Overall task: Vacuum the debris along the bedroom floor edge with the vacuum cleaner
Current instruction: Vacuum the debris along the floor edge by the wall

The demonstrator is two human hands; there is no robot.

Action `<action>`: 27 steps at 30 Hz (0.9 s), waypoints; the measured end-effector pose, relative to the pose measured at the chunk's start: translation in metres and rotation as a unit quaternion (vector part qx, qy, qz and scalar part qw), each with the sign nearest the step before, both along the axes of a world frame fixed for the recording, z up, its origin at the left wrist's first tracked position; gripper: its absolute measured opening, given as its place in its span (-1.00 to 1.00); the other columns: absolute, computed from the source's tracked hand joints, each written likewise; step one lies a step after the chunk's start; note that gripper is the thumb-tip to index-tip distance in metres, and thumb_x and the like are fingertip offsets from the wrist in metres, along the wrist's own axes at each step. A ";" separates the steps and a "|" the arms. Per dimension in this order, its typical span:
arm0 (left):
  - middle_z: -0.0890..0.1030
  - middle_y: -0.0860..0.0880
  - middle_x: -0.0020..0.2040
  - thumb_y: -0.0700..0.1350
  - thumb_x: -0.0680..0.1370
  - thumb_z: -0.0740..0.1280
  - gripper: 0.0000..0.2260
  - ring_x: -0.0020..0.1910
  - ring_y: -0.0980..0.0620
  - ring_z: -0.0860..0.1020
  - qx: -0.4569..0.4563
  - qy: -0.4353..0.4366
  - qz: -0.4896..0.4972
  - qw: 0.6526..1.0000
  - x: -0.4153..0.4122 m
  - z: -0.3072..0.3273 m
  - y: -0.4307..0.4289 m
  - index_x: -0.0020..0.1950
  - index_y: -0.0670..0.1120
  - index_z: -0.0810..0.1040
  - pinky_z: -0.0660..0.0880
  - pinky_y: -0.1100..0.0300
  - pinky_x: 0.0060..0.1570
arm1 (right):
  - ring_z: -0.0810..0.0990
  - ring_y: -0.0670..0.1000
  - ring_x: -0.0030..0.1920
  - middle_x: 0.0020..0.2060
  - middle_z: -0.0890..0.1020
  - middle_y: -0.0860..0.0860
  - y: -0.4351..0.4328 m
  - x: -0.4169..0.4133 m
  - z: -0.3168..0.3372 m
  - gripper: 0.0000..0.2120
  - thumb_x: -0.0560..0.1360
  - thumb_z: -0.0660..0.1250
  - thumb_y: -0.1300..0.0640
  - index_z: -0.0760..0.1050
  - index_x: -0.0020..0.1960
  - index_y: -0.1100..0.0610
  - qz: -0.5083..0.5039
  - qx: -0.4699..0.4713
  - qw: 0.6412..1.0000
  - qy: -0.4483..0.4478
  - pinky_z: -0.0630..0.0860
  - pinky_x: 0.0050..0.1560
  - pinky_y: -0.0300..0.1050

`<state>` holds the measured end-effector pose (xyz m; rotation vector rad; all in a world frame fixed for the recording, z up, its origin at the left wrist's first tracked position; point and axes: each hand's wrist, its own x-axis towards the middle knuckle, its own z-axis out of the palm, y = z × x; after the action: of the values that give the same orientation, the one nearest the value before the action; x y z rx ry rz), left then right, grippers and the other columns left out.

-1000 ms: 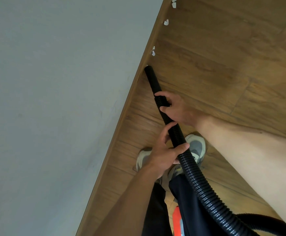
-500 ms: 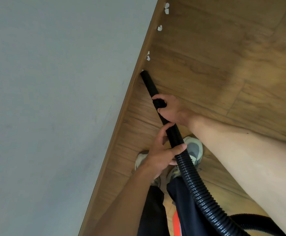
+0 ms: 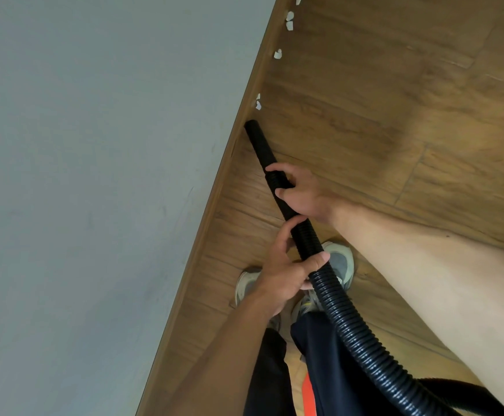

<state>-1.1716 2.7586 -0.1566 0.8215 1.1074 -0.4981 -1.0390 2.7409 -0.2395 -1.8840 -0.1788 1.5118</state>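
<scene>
A black ribbed vacuum hose (image 3: 352,328) runs from the lower right up to a smooth black nozzle (image 3: 258,142) whose tip sits on the floor against the wooden skirting. My right hand (image 3: 301,193) grips the hose at the nozzle's collar. My left hand (image 3: 286,271) grips the hose just below it, thumb over the top. White debris scraps lie along the floor edge beyond the tip: the nearest scraps (image 3: 257,102), another scrap (image 3: 278,54), and a farther pair (image 3: 289,21).
A grey wall (image 3: 94,175) fills the left, with a wooden skirting board (image 3: 214,199) at its foot. Wood-plank floor (image 3: 394,100) spreads to the right. My grey shoes (image 3: 339,262) stand just behind the hands, with dark trousers below.
The nozzle tip has slid a little farther along the skirting toward the nearest white scraps. Both hands keep the same grip on the hose.
</scene>
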 end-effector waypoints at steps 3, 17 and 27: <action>0.48 -0.01 0.31 -0.26 0.52 0.48 -0.40 0.14 0.00 0.62 0.003 0.007 0.004 1.000 0.001 -0.002 0.002 0.40 0.26 0.41 0.68 0.09 -0.12 | 0.61 0.00 -0.08 0.00 0.59 -0.02 0.005 0.001 -0.005 -0.50 0.56 0.24 0.29 0.44 0.37 -0.18 0.009 -0.007 1.000 0.011 0.59 -0.12 -0.14; 0.49 -0.01 0.35 -0.32 0.52 0.45 -0.36 0.22 -0.02 0.59 -0.032 0.023 0.017 0.999 -0.004 -0.008 0.003 0.39 0.30 0.40 0.63 -0.16 0.08 | 0.61 0.10 0.02 0.22 0.56 0.12 0.012 -0.005 0.000 -0.45 0.53 0.25 0.25 0.35 0.47 -0.09 0.143 -0.060 0.983 -0.101 0.60 -0.02 -0.06; 0.48 0.06 0.29 -0.31 0.53 0.44 -0.37 0.22 0.04 0.56 -0.045 0.009 0.022 0.999 -0.005 -0.003 -0.006 0.40 0.27 0.40 0.64 -0.10 0.07 | 0.59 0.04 -0.03 0.17 0.57 0.08 -0.001 -0.004 -0.001 -0.47 0.54 0.25 0.27 0.38 0.44 -0.10 0.144 -0.052 0.983 -0.099 0.46 -0.23 -0.23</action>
<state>-1.1761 2.7530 -0.1592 0.7148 1.1087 -0.5157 -1.0429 2.7398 -0.2400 -2.1652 -0.4912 1.5429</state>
